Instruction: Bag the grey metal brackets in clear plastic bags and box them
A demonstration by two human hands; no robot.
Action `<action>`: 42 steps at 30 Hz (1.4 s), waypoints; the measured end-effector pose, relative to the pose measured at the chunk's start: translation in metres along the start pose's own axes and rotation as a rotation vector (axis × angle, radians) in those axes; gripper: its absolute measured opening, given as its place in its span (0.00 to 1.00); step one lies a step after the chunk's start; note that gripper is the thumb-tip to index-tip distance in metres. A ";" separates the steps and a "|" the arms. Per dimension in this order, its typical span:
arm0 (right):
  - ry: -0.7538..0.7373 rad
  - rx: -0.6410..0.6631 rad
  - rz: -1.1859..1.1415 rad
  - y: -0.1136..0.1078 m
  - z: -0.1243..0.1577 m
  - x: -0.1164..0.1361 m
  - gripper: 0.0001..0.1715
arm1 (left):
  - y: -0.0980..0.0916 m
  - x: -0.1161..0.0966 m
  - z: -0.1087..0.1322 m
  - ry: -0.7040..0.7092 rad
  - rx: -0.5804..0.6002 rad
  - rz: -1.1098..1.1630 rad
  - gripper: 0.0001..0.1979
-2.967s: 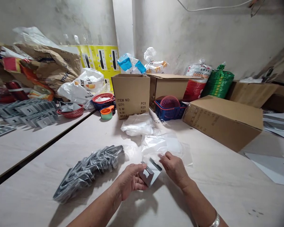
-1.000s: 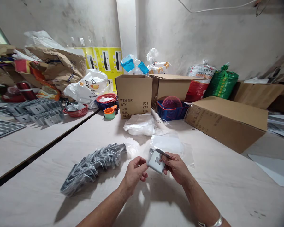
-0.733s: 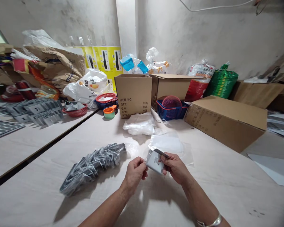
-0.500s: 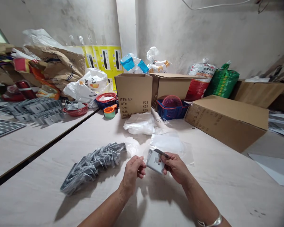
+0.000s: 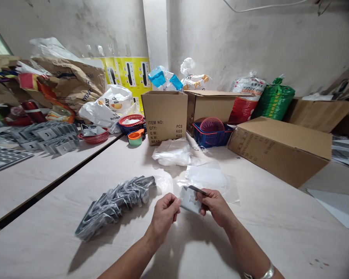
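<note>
My right hand [image 5: 215,205] grips a grey bent metal bracket [image 5: 189,201] with a cut-out in its face, thumb on top and fingers beneath. Close to its left side, my left hand [image 5: 165,213] is closed in a pinch on what looks like the edge of a clear plastic bag [image 5: 178,185]; the film is hard to make out. Left of my hands lies a row of grey brackets [image 5: 116,205] in clear plastic, leaning on one another. Flat clear bags [image 5: 205,175] lie just beyond the bracket.
A pile of clear plastic [image 5: 174,152] lies before an upright cardboard box [image 5: 165,112]. Behind stand a blue basket [image 5: 212,137] and an orange-and-green tape roll [image 5: 135,138]. A large carton [image 5: 279,147] is at right. Loose brackets [image 5: 50,135] cover the left table, across a dark gap.
My left hand has turned slightly, its fingers now pinched close by the bracket's left edge. Clear film shows more around the bracket, which my right hand keeps holding almost in place.
</note>
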State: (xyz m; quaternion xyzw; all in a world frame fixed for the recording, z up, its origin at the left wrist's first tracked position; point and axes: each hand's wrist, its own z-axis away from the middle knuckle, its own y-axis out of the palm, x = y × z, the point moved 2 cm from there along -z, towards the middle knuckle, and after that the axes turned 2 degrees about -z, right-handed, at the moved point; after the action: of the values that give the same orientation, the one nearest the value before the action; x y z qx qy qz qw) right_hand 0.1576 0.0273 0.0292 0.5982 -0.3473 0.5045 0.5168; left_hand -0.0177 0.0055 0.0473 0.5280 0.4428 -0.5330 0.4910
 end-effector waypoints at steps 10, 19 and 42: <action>-0.125 -0.178 0.248 0.007 0.000 0.001 0.13 | -0.004 0.009 -0.006 0.184 -0.039 -0.383 0.13; -0.200 -0.069 0.518 0.012 -0.001 -0.012 0.12 | 0.001 0.018 -0.015 0.047 0.034 -0.140 0.15; -0.081 0.001 0.239 0.009 0.004 0.006 0.10 | 0.002 -0.011 -0.026 0.224 -0.122 -0.726 0.09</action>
State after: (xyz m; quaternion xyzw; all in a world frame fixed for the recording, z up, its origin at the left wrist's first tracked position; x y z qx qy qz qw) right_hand 0.1510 0.0224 0.0375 0.5724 -0.4365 0.5382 0.4383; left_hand -0.0124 0.0317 0.0567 0.3616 0.6825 -0.5841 0.2494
